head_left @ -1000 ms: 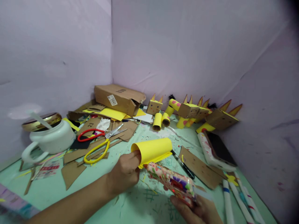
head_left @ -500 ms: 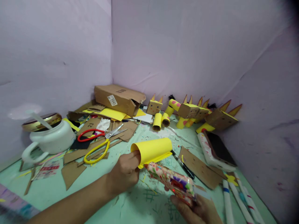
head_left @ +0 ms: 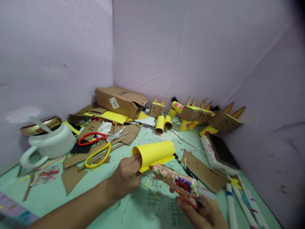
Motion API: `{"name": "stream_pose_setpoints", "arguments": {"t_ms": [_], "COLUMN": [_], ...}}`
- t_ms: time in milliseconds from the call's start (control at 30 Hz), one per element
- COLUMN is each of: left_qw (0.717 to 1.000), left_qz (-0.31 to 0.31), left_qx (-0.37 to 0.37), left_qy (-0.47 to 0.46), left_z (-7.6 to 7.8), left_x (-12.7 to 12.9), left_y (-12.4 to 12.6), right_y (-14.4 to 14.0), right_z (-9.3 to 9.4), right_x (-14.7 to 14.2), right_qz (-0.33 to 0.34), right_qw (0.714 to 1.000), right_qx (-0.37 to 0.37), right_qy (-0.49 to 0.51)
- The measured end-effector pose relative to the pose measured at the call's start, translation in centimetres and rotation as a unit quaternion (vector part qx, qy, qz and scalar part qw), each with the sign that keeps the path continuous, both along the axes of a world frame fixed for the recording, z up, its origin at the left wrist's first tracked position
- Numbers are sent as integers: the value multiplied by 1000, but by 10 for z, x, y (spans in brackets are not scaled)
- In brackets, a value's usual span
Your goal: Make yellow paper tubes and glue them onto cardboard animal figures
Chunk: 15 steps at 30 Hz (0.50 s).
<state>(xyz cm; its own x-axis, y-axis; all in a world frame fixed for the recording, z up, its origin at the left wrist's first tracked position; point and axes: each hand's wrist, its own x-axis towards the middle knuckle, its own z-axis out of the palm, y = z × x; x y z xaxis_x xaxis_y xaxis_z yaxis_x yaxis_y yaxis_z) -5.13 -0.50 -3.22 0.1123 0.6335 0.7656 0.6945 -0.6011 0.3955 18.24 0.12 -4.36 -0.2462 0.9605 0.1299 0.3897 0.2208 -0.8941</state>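
Note:
My left hand [head_left: 126, 175] grips the near end of a yellow paper tube [head_left: 156, 152], its fingers tucked into the opening. The tube lies on its side above the green table, with a loose flap along its lower edge. In my right hand [head_left: 202, 210] is a hot glue gun [head_left: 177, 183] wrapped in floral paper, a small red light glowing on it. Its orange nozzle points left, close to the tube's lower edge; whether it touches, I cannot tell. A black pen [head_left: 184, 165] lies just behind the gun.
Scissors [head_left: 107, 146] rest on cardboard scraps at left, beside a white mug [head_left: 51, 143]. Behind stand a cardboard box [head_left: 121, 101], small yellow rolls [head_left: 159, 124] and horned cardboard figures [head_left: 225, 122]. At right lie a phone [head_left: 222, 152], a cardboard piece [head_left: 202, 171] and markers [head_left: 245, 203].
The glue gun's nozzle has shifted slightly right, away from the tube's near end. My left hand still grips the tube in nearly the same place.

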Motion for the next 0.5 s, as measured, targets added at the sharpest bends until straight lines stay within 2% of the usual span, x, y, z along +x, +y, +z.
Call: {"name": "stream_pose_setpoints", "arguments": {"t_ms": [100,267,500], "left_qw": [1000,999,999], "left_qz": [7,-1,-2], "left_qx": [-1,-35,38], "left_qy": [9,10,-21], "left_z": [-3,-1,10], "left_x": [-2,-3,0], "left_y": [1,1,0], "right_y": [4,15,22], "right_z": [1,7,11], "right_x": [2,8,11], "right_qz": [2,49,48], "right_qw": [1000,997,999], "right_qx": [-25,-56,-24], "right_qy": [17,32,-1]}}
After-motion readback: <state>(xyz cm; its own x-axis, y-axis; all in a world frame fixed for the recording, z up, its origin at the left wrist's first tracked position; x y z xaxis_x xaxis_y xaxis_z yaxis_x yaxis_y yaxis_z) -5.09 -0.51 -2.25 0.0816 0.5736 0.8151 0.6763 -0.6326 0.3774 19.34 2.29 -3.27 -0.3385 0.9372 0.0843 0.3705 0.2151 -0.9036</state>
